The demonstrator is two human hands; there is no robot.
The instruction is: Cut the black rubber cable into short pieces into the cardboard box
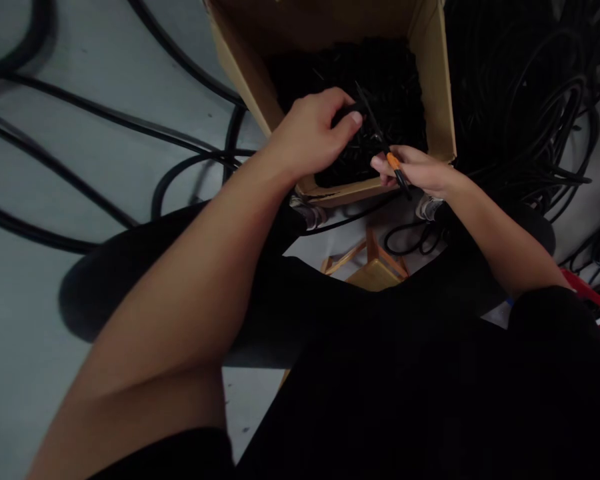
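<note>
My right hand (415,167) is closed around the orange and black handle of a pair of scissors (375,127), whose dark blades point up and to the left over the box. Close to the blades, my left hand (325,130) has its thumb and fingers curled together around something dark, which blends into the black behind it. Both hands are above the near part of an open cardboard box (437,80). Inside lies a heap of small black pieces (380,67), too dark to make out singly.
Thick black cables (80,110) run across the grey floor (30,320) on the left. A large tangle of black cable coils (525,113) lies to the right of the box. Below, between my legs, stands a small wooden stool (375,273). A red object (595,303) is at the right edge.
</note>
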